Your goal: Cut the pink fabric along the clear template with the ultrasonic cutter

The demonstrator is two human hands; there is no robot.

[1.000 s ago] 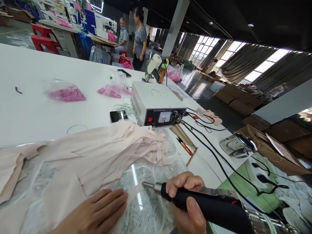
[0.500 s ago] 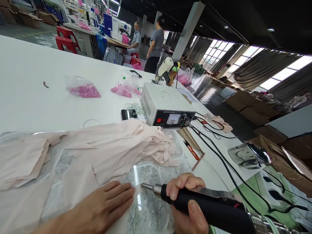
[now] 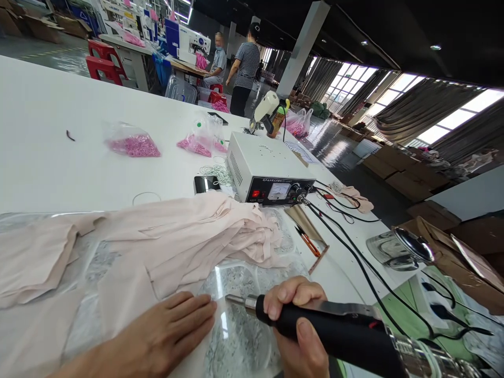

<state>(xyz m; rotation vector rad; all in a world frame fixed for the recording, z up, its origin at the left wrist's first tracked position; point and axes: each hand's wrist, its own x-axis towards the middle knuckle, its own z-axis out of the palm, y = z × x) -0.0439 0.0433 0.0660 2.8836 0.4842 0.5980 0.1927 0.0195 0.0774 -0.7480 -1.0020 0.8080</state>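
My left hand (image 3: 165,333) lies flat with its fingers stretched out, pressing on pale pink fabric (image 3: 129,278) that is spread over a clear sheet on a marbled surface (image 3: 236,286). My right hand (image 3: 295,320) is wrapped round a black ultrasonic handpiece (image 3: 326,325). Its pointed metal tip (image 3: 234,299) is just right of my left fingertips, close to the fabric's edge; I cannot tell whether it touches. A bunched heap of the same fabric (image 3: 236,226) lies beyond my hands.
A grey control box (image 3: 271,157) with a meter stands behind the fabric, black cables (image 3: 350,247) running from it on the right. Orange thread snips (image 3: 309,242), a clear lidded jar (image 3: 399,249), a phone (image 3: 205,184) and bags of pink pieces (image 3: 134,143) are on the white table (image 3: 59,173).
The handpiece and my right hand have shifted very slightly left in view, along with the whole scene. A standing person in the background has moved a little. My left hand stays on the fabric.
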